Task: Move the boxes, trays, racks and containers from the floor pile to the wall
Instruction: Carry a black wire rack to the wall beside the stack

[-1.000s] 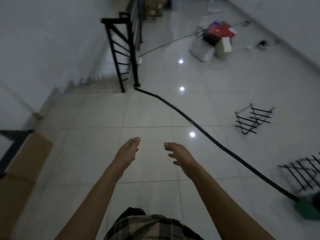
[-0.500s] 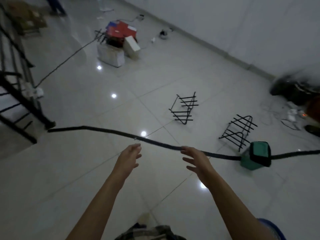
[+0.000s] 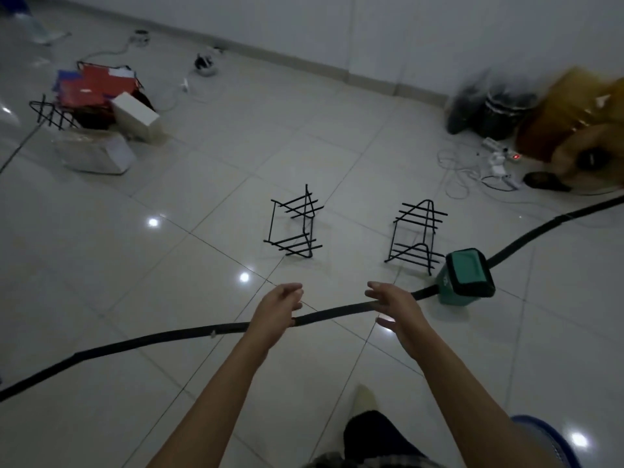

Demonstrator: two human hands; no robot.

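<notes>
Two black wire racks stand on the pale tiled floor ahead of me, the left rack [image 3: 295,228] and the right rack [image 3: 417,236]. A green container [image 3: 467,276] with a black rim sits just right of the right rack. Far left lies the pile: a red box [image 3: 98,86], a white box [image 3: 136,118], a clear wrapped box [image 3: 96,152] and another wire rack [image 3: 50,113]. My left hand [image 3: 278,305] and right hand [image 3: 393,300] reach forward side by side, fingers loose and holding nothing, short of the racks.
A long black strip [image 3: 189,332] curves across the floor under my hands and on past the green container. Dark bags [image 3: 486,108], yellow-brown bags [image 3: 580,123] and a power strip with white cables [image 3: 496,160] lie by the wall at right. The white wall [image 3: 371,35] runs behind.
My view has swung right, away from the stair railing. The two racks and the green container now lie straight ahead and closer. Both hands stay out in front, empty.
</notes>
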